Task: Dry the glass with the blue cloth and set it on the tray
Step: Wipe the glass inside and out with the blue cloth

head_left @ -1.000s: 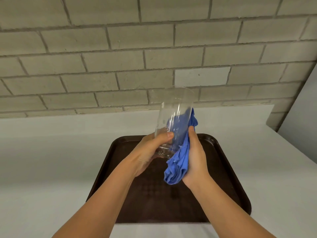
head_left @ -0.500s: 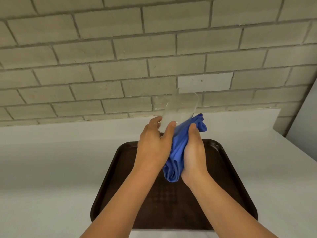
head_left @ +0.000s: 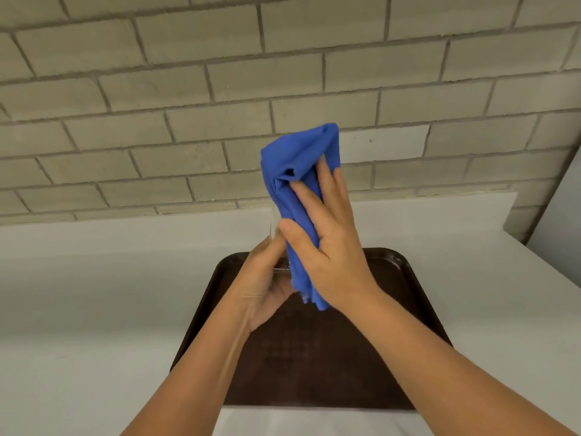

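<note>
Glass (head_left: 274, 226), cloth-wrapped (head_left: 298, 171), gripped at base by left hand (head_left: 267, 287), right hand (head_left: 330, 247) clasping cloth.

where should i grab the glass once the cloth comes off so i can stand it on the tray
Judging by its pose, keep the grip low, near the base, coming from the left as the left hand does now. The glass stands upright under the blue cloth held by the right hand, above the tray.

White counter (head_left: 94, 309) against a brick wall (head_left: 157, 105), a dark brown tray (head_left: 408, 309) flat on it
</note>
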A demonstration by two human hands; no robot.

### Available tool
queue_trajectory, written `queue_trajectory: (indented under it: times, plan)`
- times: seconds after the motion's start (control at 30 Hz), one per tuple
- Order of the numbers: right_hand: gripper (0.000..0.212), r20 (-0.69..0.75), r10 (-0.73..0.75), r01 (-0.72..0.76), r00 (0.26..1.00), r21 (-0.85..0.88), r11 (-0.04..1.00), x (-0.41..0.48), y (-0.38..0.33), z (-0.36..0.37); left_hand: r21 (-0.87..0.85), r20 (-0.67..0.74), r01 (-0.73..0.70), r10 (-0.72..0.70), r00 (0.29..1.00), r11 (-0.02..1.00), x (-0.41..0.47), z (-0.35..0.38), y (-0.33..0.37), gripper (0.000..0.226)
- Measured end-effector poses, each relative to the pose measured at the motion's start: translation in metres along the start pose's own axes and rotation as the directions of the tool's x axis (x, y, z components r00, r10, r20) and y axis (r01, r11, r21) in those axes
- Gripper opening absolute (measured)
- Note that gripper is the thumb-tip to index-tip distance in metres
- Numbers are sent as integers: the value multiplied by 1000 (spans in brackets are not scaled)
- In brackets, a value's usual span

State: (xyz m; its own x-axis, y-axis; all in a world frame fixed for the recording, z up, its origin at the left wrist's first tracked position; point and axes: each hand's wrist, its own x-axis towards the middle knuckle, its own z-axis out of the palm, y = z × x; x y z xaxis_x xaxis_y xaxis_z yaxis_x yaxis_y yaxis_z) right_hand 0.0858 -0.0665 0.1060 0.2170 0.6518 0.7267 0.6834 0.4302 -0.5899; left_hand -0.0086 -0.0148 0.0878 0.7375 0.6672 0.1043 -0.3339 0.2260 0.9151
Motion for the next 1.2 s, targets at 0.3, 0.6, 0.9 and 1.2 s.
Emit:
queue_trajectory:
  times: [0.3, 0.6, 0.9, 1.2]
  plan:
    - [47, 19, 461, -418, 887, 455, 786, 16, 18, -6, -165, 22, 92, -89, 996, 982, -10, -3, -20, 55]
    - [19, 109, 628, -580, 771, 529, 620, -37, 13, 10, -55, -5, 118, -119, 993, 991, -5, -12, -16, 22]
    - [40, 90, 829, -544, 551, 792, 276, -38, 17, 3, 544, -218, 120, 2, 976, 830, -4, 12, -3, 88]
    - [41, 32, 757, -565, 653, 686, 458, -28, 9, -8, 599, -252, 64, 113, 961, 799, -13, 19, -20, 89]
